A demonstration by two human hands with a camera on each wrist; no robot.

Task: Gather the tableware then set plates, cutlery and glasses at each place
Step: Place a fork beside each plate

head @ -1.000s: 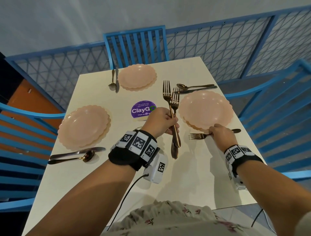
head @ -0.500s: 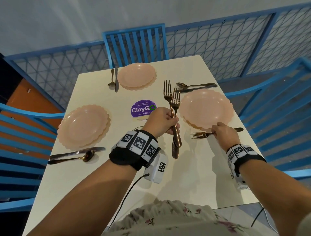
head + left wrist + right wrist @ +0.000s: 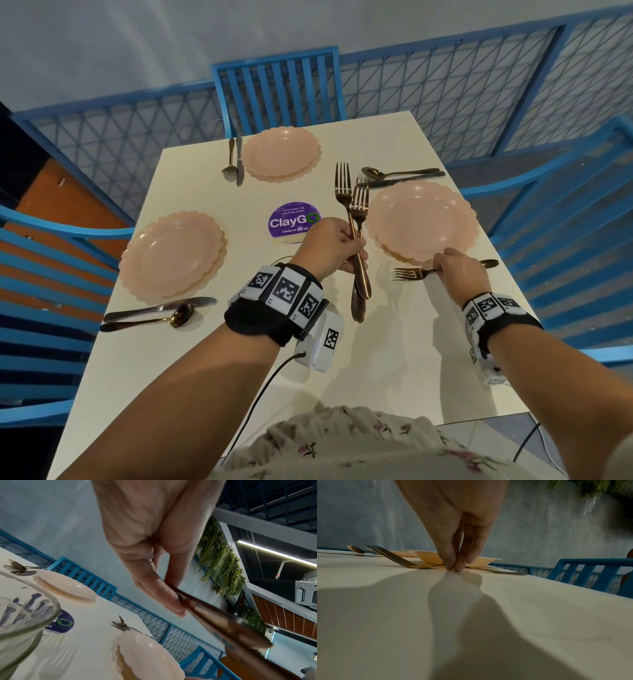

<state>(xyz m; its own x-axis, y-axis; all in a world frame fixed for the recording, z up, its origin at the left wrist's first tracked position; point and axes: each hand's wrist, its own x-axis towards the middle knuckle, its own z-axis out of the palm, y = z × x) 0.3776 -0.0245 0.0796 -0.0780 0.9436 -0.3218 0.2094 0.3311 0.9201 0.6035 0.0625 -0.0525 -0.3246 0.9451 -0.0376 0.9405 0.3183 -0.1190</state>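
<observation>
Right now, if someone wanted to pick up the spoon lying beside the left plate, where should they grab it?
Probably mid-handle, from above: the spoon lies flat, its thin handle pointing toward the table's left edge, close beside a knife, so a fingertip pinch suits.

Both forearms are bare, each wrist wrapped in a black band (image 3: 274, 318) ringed with white blocks printed with black square codes (image 3: 486, 306) — a white camera unit (image 3: 323, 342) hangs under the left wrist, trailing a black cable (image 3: 260, 387) toward a pale floral-print garment (image 3: 359, 442)
</observation>
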